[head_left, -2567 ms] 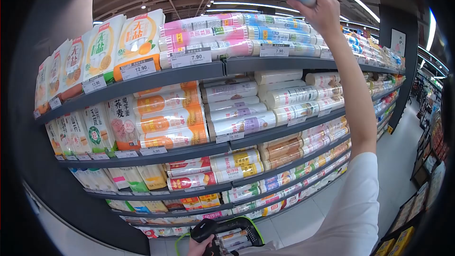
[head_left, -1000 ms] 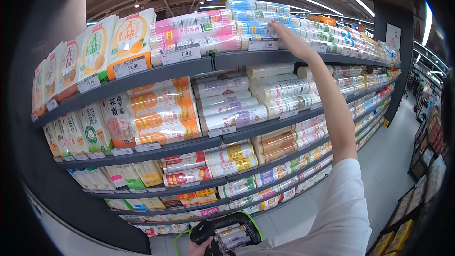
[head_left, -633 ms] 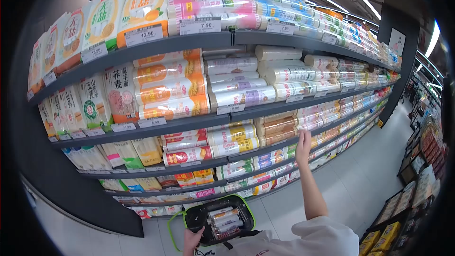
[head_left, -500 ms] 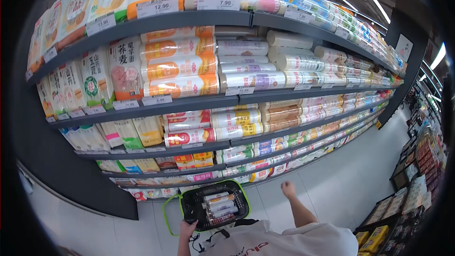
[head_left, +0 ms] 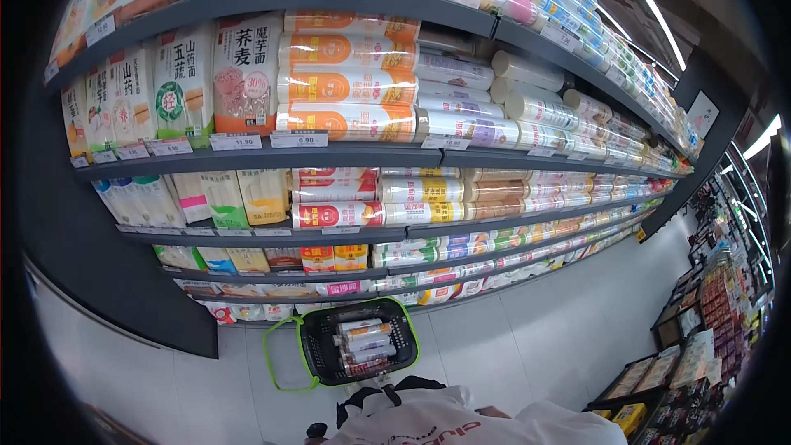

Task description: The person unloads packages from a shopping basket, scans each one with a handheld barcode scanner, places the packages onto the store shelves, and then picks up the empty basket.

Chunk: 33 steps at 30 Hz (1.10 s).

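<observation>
A black shopping basket with a green rim (head_left: 414,325) stands on the floor in front of me, at the foot of the shelves. Several wrapped cylindrical packs (head_left: 367,346) lie inside it, and its green handle (head_left: 270,354) is folded out to the left. At the bottom edge a dark, rounded end of a black object (head_left: 315,429) shows at my left hand (head_left: 313,442), which is almost wholly out of the frame. Only a sliver of skin of my right hand (head_left: 493,413) appears beside my white shirt; its fingers are hidden.
Dark shelves (head_left: 329,156) hold rows of noodle-like packs, cylindrical rolls (head_left: 346,86) and upright bags (head_left: 245,74), with price tags on the edges. A pale tiled floor (head_left: 527,338) runs along them. Display racks (head_left: 659,363) with goods line the right side.
My right hand has dropped from in front of the shelves back to my body. My left hand and the black object have moved down, away from the basket. The view has shifted.
</observation>
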Each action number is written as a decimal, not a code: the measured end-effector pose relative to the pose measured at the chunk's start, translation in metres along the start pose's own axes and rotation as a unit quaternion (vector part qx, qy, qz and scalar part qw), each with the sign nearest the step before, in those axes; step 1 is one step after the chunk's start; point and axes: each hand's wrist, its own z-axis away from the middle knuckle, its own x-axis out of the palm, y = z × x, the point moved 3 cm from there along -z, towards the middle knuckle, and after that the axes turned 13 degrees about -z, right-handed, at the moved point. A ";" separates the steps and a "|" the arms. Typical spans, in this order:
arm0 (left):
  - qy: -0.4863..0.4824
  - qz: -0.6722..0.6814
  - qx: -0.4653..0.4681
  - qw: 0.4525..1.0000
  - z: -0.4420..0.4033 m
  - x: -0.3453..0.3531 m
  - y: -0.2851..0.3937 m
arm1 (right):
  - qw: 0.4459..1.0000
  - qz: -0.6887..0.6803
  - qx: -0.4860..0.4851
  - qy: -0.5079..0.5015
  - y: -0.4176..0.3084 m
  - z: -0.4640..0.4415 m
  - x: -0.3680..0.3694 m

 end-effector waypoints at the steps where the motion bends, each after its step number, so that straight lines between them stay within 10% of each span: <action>1: 0.006 0.006 0.009 1.000 -0.007 -0.004 0.007 | 0.998 -0.021 -0.062 0.007 -0.027 0.009 -0.003; 6: 0.160 0.023 0.172 0.972 -0.028 -0.050 0.089 | 0.951 -0.047 -0.304 -0.041 -0.165 0.052 0.005; 14: 0.284 0.202 0.363 0.864 0.014 -0.088 0.177 | 0.965 0.092 -0.232 -0.074 -0.184 0.073 0.034; 26: 0.096 0.180 0.092 0.975 -0.027 0.054 -0.005 | 0.986 0.119 -0.108 -0.050 -0.104 0.023 -0.030; 33: 0.111 0.067 0.086 0.988 0.007 0.087 -0.009 | 0.980 0.078 -0.158 -0.094 -0.118 0.005 -0.053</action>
